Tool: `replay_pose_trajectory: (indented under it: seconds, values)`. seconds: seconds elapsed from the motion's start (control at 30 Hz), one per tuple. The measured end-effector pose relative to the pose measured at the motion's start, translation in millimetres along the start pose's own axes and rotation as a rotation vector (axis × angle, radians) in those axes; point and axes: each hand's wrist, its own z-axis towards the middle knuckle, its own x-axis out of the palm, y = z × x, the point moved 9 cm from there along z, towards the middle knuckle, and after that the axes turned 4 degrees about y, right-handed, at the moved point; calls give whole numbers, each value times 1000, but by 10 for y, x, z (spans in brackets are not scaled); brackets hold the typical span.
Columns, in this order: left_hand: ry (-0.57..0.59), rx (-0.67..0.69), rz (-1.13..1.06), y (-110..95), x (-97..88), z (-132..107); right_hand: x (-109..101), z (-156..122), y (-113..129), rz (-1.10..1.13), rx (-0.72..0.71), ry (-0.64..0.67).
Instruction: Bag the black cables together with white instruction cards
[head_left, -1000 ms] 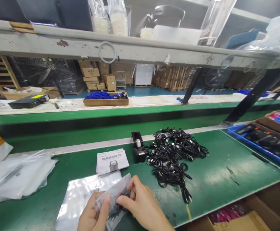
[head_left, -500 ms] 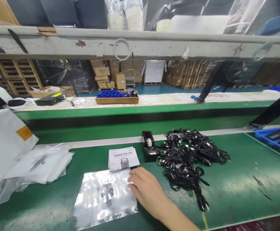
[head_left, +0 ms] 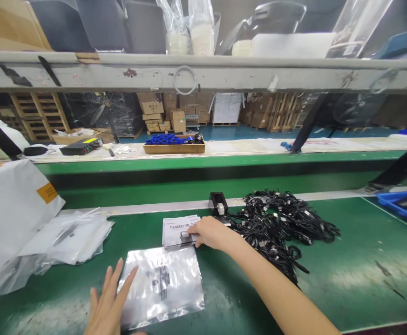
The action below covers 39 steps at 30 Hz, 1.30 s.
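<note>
My right hand reaches over the right side of a small stack of printed instruction booklets. Its index finger presses on the top cover and its thumb is bent in at the lower right edge, so the fingers close on the booklet, which still lies flat. My left hand is open, fingers spread, at the left edge of a clear plastic bag with black print. This bag lies flat just below the booklets. A black tape dispenser stands behind my right hand, partly hidden by it.
A heap of coiled black cables lies to the right, partly behind my right forearm. More plastic bags and a white sack are at the left. A blue tray sits far right. Overhead runs a shelf beam.
My right hand has moved from the bag's right edge up onto the booklets. My left hand has come into view at the bag's left side. The camera view has shifted slightly.
</note>
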Motion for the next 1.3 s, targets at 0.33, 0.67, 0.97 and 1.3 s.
replay_pose_trajectory:
  seconds: [0.33,0.67,0.97,1.3]
  values:
    - [135,204,52,-289,226,264,-102,-559,121,176,90,-260]
    - [368,302,77,-1148,54,1374,-283,-1241,-208,591,268,-717]
    - [483,382,-44,-1233,195,1752,-29,-1739,-499,565,402,-684]
    - [643,-600,-1237,-867,462,560,-118,-1655,394,-108,-143,-930]
